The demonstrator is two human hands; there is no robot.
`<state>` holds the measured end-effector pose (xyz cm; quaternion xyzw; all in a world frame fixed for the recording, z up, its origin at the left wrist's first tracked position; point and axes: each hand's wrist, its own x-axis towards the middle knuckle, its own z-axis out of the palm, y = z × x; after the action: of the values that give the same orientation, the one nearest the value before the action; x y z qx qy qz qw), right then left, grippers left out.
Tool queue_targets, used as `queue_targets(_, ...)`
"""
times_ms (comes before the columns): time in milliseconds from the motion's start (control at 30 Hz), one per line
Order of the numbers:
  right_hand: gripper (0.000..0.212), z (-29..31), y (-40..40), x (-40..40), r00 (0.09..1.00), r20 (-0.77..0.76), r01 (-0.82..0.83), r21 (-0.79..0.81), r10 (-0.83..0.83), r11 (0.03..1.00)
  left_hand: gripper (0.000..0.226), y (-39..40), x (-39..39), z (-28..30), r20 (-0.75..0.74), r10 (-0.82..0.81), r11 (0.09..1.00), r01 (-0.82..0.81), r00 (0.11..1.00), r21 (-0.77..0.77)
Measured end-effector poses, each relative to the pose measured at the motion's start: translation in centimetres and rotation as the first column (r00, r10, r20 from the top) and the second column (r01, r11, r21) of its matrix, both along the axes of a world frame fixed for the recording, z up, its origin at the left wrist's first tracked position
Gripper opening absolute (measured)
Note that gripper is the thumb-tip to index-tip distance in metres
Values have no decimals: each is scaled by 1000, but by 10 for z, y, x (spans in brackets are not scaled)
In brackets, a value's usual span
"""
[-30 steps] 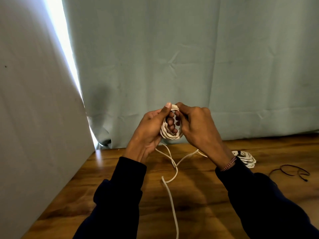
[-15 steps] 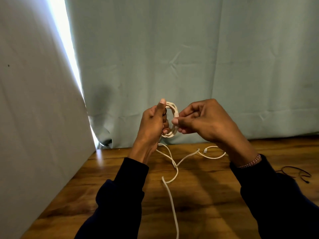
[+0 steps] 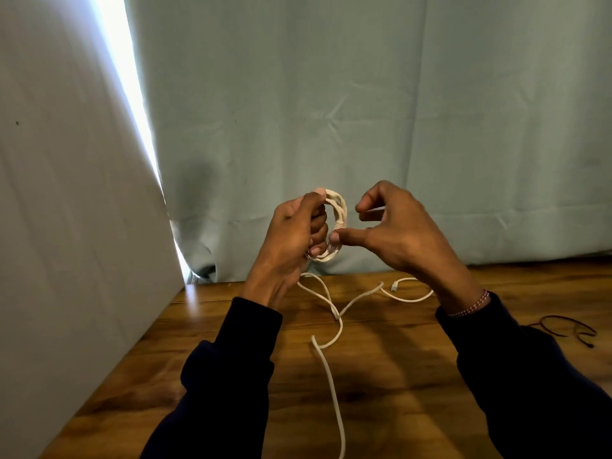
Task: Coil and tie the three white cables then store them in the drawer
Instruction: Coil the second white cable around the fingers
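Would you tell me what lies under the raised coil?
Under the coil in the left hand, loose white cable crosses the wooden table; sleeves cover more.

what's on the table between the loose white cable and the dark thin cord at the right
In the head view, only the right forearm's dark sleeve crosses between white cable and dark cord.

Small coiled white cable (image 3: 337, 223) held above wooden worktop (image 3: 381, 376), between hands; loose white cable (image 3: 331, 376) on worktop below; thin dark looped cord (image 3: 563, 329) far right.

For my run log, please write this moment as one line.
left hand: holds cable coil | right hand: open, thumb at coil | loose cable: on table | drawer: unseen
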<state>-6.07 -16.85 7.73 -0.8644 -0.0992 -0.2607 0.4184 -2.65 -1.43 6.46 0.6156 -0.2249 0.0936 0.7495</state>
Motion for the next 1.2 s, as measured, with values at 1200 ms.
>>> queue_targets(1200,24,-15,6,17,978,0,-208,-37,208,977,31,-4,7,-10,22,146,966,-147,989,215)
